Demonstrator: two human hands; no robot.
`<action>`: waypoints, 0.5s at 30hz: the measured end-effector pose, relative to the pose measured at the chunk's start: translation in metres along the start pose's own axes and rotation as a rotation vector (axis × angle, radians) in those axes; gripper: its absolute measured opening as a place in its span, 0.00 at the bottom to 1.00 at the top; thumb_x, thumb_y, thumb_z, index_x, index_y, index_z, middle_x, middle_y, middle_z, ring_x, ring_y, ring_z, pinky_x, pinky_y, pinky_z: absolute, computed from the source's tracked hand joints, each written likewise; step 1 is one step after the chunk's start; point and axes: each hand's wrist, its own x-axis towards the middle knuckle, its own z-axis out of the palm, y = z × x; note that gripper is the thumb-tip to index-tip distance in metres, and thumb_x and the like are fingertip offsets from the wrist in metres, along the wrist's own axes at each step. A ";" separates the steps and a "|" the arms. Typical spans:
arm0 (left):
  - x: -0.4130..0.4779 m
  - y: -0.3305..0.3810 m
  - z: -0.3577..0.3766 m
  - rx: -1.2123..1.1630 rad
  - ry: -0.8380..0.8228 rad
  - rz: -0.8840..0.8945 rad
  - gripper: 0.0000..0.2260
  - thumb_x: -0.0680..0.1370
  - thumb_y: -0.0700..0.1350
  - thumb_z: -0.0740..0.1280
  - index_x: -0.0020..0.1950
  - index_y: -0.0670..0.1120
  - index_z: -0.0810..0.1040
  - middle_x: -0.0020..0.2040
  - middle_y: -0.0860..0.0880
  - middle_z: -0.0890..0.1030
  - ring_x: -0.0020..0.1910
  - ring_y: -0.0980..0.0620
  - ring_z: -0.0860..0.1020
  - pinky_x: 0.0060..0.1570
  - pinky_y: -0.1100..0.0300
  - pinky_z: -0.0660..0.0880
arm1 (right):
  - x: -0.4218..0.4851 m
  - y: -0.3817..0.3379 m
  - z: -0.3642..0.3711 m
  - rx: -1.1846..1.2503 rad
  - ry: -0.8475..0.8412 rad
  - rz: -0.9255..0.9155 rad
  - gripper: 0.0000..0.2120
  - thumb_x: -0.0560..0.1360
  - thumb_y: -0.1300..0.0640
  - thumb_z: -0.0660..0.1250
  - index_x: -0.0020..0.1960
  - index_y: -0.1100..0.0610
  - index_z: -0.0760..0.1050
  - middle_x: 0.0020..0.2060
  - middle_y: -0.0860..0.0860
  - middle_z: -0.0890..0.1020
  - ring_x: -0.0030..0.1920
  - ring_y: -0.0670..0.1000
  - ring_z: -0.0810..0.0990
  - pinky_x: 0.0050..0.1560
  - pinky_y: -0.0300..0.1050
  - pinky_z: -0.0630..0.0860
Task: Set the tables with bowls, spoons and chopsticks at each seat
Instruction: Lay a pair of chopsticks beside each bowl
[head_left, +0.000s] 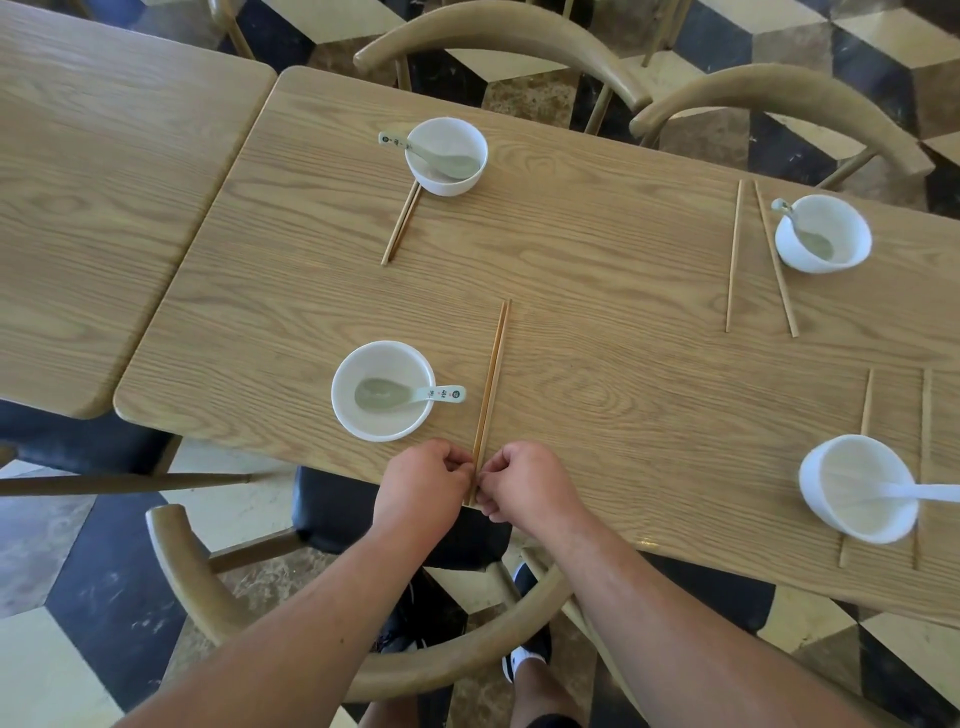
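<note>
Left hand (423, 480) and right hand (524, 486) pinch the near end of paired chopsticks (491, 376), just right of a bowl (383, 391).

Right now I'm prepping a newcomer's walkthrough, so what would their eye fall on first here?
The left hand and right hand pinch the near end of a chopstick pair at the table's near edge, just right of a white bowl with a spoon in it. Next, three more bowls with spoons mark the other seats; the two right-side chopstick pairs lie splayed apart.
</note>
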 end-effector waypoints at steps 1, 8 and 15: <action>0.000 0.001 0.000 0.013 0.004 0.003 0.06 0.80 0.48 0.71 0.54 0.54 0.87 0.43 0.59 0.85 0.43 0.63 0.81 0.37 0.64 0.73 | 0.000 0.001 0.000 0.002 0.002 -0.009 0.05 0.81 0.62 0.70 0.47 0.60 0.81 0.40 0.60 0.89 0.37 0.58 0.87 0.47 0.60 0.88; -0.025 0.013 0.000 0.091 0.096 0.001 0.05 0.81 0.48 0.69 0.54 0.54 0.84 0.45 0.59 0.84 0.48 0.55 0.82 0.46 0.58 0.76 | -0.021 0.009 -0.017 0.036 -0.017 -0.070 0.05 0.80 0.60 0.69 0.48 0.59 0.83 0.39 0.59 0.89 0.43 0.60 0.90 0.50 0.59 0.87; -0.076 0.051 0.013 0.095 0.093 0.088 0.04 0.81 0.51 0.70 0.47 0.55 0.83 0.40 0.57 0.83 0.41 0.61 0.79 0.37 0.63 0.72 | -0.054 0.044 -0.070 -0.049 0.105 -0.165 0.07 0.80 0.52 0.68 0.45 0.53 0.81 0.37 0.51 0.87 0.36 0.48 0.85 0.39 0.49 0.84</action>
